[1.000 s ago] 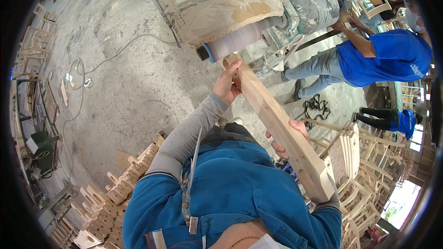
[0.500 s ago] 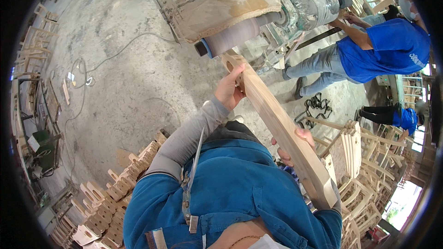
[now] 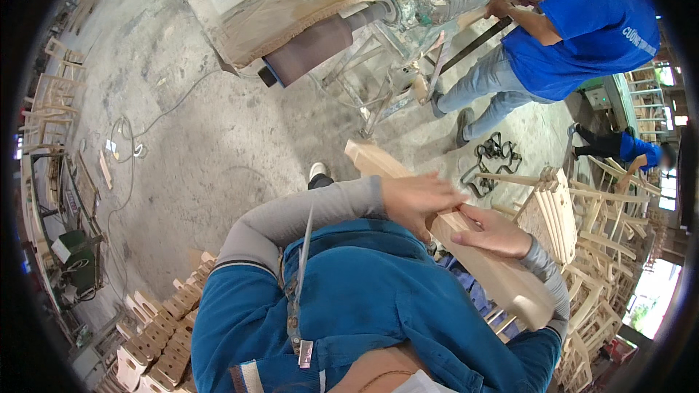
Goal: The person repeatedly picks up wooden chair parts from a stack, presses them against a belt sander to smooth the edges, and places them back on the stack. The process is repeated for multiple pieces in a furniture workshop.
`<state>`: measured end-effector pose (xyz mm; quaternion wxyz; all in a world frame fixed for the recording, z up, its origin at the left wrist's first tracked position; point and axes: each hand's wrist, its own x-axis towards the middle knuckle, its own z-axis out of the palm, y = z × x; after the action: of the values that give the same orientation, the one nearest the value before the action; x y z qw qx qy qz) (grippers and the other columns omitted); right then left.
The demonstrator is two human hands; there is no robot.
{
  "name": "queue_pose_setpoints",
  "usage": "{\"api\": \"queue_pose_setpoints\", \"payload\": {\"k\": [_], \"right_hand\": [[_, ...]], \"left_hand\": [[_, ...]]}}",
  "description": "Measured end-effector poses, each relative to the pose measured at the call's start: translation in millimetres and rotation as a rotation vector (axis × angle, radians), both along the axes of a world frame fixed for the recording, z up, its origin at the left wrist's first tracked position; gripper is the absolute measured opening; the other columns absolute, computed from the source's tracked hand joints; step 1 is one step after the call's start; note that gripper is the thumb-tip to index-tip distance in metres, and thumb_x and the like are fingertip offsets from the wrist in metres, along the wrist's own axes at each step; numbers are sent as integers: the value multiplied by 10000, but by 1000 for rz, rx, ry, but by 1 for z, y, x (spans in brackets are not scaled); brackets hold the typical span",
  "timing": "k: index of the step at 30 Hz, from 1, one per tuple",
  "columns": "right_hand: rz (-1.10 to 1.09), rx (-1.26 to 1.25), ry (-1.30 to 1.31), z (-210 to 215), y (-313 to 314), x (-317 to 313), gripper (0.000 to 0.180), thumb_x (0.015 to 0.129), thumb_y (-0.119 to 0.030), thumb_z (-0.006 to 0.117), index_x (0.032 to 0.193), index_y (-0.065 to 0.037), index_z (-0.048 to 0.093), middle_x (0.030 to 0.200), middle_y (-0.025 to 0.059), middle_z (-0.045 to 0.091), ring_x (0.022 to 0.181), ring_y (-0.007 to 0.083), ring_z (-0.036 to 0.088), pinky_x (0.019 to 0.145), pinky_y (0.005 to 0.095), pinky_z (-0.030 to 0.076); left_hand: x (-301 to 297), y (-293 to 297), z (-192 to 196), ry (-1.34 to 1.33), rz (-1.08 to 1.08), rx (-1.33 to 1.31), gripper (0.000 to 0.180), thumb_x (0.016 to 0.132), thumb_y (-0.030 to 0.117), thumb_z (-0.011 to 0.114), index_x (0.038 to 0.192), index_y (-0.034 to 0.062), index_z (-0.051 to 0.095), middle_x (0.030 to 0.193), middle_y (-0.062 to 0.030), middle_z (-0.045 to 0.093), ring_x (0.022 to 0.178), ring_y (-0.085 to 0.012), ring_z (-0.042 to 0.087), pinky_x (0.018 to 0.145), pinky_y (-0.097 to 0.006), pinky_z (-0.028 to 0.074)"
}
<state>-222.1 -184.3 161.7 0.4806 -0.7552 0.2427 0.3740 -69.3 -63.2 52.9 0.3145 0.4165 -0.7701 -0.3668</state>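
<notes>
A long, pale wooden piece [image 3: 506,280] slants across my front, its far end toward the sanding machine and its near end by my right forearm. My right hand [image 3: 499,231] grips it past the middle, thumb lying over the top face. Across its middle rests my left hand [image 3: 422,200], fingers stretched out, slightly blurred and close to the right hand. Ahead is the belt sander's roller [image 3: 309,51], with a dark abrasive sleeve; the wood is apart from it. The underside of the piece is hidden.
A co-worker in a blue shirt [image 3: 579,40] stands at the machine's far right side. Stacked wooden parts [image 3: 164,327] lie at lower left, and chair frames [image 3: 593,269] at right. A black belt [image 3: 491,164] and a cable [image 3: 171,105] lie on the concrete floor.
The wooden piece has come back from the roller, toward me. My left hand has slid from its far end to the middle, beside my right hand. The machine sits further left in view.
</notes>
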Motion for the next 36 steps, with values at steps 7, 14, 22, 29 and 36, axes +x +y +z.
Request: {"api": "queue_pose_setpoints", "payload": {"k": [7, 14, 22, 29, 36], "right_hand": [[-323, 92, -602, 16, -35, -29, 587, 875, -452, 484, 1228, 15, 445, 1198, 133, 519, 1101, 251, 490, 896, 349, 405], [-141, -54, -834, -38, -40, -34, 1013, 643, -399, 764, 1385, 22, 219, 1412, 193, 269, 1294, 302, 309, 1052, 402, 248], [-479, 354, -487, -56, -21, -37, 759, 796, -147, 595, 1414, -6, 176, 1329, 94, 380, 1112, 151, 434, 920, 270, 360], [-604, 505, -309, -54, -15, -30, 769, 755, -188, 574, 1418, -62, 206, 1102, 111, 516, 721, 177, 580, 621, 278, 494], [-634, 711, -121, -63, -5, -4, 744, 770, -227, 557, 1396, -39, 202, 1046, 152, 524, 687, 191, 578, 523, 298, 508]], "left_hand": [[-24, -27, 12, 246, 361, -114, 915, 654, 175, 734, 1385, 14, 208, 1247, -189, 417, 1098, -346, 439, 923, -424, 351], [-70, -47, 26, 1272, 677, -58, 878, 798, 161, 663, 1408, 25, 46, 1253, -169, 386, 1164, -250, 390, 941, -358, 345], [-73, -19, 7, 1280, 784, 331, 639, 891, 318, 547, 1347, 11, 223, 1170, -101, 460, 1111, -179, 430, 931, -306, 360], [-5, -8, 1, 1571, 917, 587, 464, 837, 364, 577, 1158, 51, 460, 1128, -115, 501, 1012, -206, 511, 871, -392, 424], [43, 14, -41, 1619, 1119, 565, 535, 773, 394, 626, 1140, 35, 474, 1045, -121, 489, 953, -261, 527, 835, -436, 447]]}}
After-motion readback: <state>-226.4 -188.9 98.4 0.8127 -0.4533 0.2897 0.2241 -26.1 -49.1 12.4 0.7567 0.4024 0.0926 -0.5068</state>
